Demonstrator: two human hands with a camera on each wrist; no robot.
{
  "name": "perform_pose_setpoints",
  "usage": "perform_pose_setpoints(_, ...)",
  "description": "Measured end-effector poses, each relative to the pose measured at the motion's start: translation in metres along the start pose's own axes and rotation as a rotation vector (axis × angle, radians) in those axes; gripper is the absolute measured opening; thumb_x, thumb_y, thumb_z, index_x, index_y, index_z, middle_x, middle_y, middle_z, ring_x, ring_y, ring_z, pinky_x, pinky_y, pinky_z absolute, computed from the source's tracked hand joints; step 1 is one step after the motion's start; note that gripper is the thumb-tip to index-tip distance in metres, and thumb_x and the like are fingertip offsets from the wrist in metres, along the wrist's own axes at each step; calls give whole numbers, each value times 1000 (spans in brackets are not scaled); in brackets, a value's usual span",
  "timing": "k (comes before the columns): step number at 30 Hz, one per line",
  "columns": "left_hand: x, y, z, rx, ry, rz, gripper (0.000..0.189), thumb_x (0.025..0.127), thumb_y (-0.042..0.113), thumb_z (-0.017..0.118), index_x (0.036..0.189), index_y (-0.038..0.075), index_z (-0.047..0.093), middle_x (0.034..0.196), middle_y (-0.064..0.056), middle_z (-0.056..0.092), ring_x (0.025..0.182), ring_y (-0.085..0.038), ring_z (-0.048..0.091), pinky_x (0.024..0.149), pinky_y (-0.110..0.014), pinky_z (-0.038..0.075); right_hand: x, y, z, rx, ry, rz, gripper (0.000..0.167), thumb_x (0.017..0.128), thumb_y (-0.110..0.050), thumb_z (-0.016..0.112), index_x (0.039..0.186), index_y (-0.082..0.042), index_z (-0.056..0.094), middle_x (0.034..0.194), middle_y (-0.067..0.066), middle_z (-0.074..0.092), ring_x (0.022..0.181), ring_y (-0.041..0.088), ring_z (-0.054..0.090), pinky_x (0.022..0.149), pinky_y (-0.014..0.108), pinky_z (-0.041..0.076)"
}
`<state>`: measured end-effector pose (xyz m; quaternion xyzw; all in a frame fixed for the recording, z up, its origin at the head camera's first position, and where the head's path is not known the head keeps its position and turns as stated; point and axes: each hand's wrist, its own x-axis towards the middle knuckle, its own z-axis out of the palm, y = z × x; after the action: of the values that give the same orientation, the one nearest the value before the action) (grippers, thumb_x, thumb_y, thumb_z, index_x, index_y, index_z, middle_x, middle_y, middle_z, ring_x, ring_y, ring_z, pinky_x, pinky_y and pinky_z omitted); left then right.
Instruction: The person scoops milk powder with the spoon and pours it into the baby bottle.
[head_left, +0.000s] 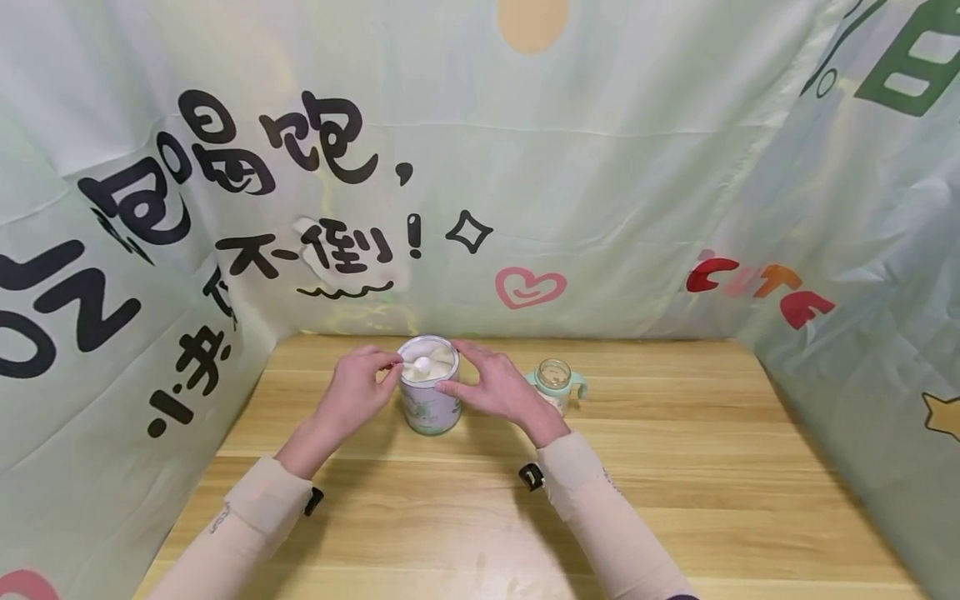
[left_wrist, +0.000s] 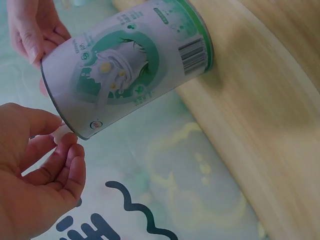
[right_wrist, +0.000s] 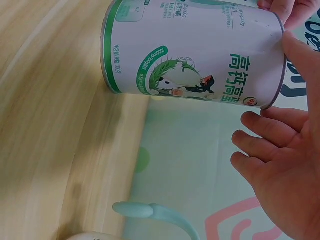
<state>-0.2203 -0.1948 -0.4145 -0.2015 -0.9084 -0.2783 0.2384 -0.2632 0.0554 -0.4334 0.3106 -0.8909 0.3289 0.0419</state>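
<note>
A white and green milk powder can (head_left: 431, 410) stands upright near the back of the table, open at the top, with pale powder inside. My left hand (head_left: 356, 385) pinches the handle of a white scoop (head_left: 422, 365) at the can's left rim. The scoop's bowl is over the powder, inside the opening. In the left wrist view, a bit of the white handle (left_wrist: 61, 134) shows between thumb and forefinger. From the right side, my right hand (head_left: 498, 383) holds the can's rim, thumb in front and forefinger behind. Its other fingers are loosely bent beside the can in the right wrist view.
Right of the can, partly behind my right wrist, stands a lidless baby bottle (head_left: 553, 375) with mint-green handles. The wooden table (head_left: 675, 467) meets printed fabric walls (head_left: 630, 208) at the back and both sides, with the can close to the back wall.
</note>
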Motion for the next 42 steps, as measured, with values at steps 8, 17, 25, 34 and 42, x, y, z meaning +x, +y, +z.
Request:
perform_pose_setpoints(8,2,3,0,73,-31,52,10,93,4,77,100,-4,80,93,-16,75,88,-32,67,79,-47,56,1,-2,0,-5,1,-6,80,96,-52,74,156,-6,49,156,14,56,145,33,54,119,49,45)
perform_pose_setpoints(17,3,4,2,71,-43,62,7,92,2,78,96,-3,80,86,-12,70,82,-27,63,72,-42,54,1,-1,0,-11,-2,9,81,95,-53,74,157,-7,49,157,13,56,145,32,54,119,48,46)
perform_pose_setpoints(25,4,10,-1,-5,-93,-31,12,96,7,76,99,-3,81,85,-9,70,76,-19,57,68,-33,48,1,1,3,3,0,21,82,95,-55,74,158,-9,48,158,13,55,145,33,54,118,50,46)
perform_pose_setpoints(34,6,10,-1,-62,-95,-54,12,95,7,76,96,-4,82,82,-10,72,70,-15,57,63,-27,47,0,-1,2,11,-1,22,82,96,-56,73,158,-9,48,158,13,55,146,33,53,119,51,46)
perform_pose_setpoints(42,8,11,1,-62,-96,-49,11,95,7,76,94,-2,83,83,-10,76,69,-13,59,62,-28,48,0,0,3,8,12,18,80,96,-54,74,157,-10,49,157,13,56,144,33,55,118,51,47)
